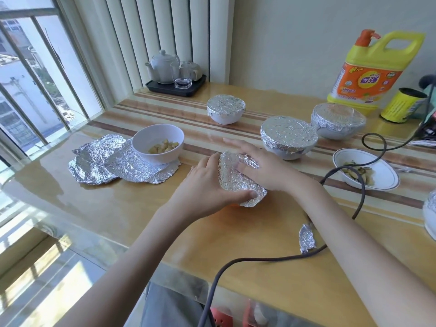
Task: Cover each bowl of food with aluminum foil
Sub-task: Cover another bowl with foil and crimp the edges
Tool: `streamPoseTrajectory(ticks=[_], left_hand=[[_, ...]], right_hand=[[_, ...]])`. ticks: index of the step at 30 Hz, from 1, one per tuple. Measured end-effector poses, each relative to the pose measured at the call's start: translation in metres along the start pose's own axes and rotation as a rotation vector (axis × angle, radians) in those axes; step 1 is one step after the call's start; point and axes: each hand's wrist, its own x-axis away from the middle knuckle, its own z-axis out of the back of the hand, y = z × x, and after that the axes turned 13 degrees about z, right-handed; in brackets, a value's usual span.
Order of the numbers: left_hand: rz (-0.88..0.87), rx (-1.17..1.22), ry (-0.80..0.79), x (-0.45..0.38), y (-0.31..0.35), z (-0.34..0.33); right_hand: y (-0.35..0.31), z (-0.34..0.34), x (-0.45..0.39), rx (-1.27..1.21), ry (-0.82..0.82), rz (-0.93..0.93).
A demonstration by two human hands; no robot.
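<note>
A foil-wrapped bowl (240, 182) is gripped by the left hand (207, 185) and pressed, seemingly flat-fingered, by the right hand (257, 164); bare table (132, 208) lies leftward.

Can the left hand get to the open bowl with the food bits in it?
Probably yes. The open bowl sits just to the left of the left hand, with only bare table between them. But that hand is busy gripping the foil-wrapped bowl and must let go first.

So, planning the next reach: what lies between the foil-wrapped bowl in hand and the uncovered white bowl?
Head view: only bare tabletop between foil-wrapped bowl and uncovered white bowl.
</note>
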Motion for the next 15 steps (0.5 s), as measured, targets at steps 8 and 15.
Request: streamPoseTrajectory(ticks=[8,15], left_hand=[[0.042,0.032,-0.067,-0.003,0.001,0.001],[-0.008,0.167,-0.014,0.003,-0.004,-0.009]], right_hand=[[0.001,-0.004,-0.009,-0.020,0.015,-0.066],[0.007,-0.013,-0.010,-0.047,0.067,-0.061]])
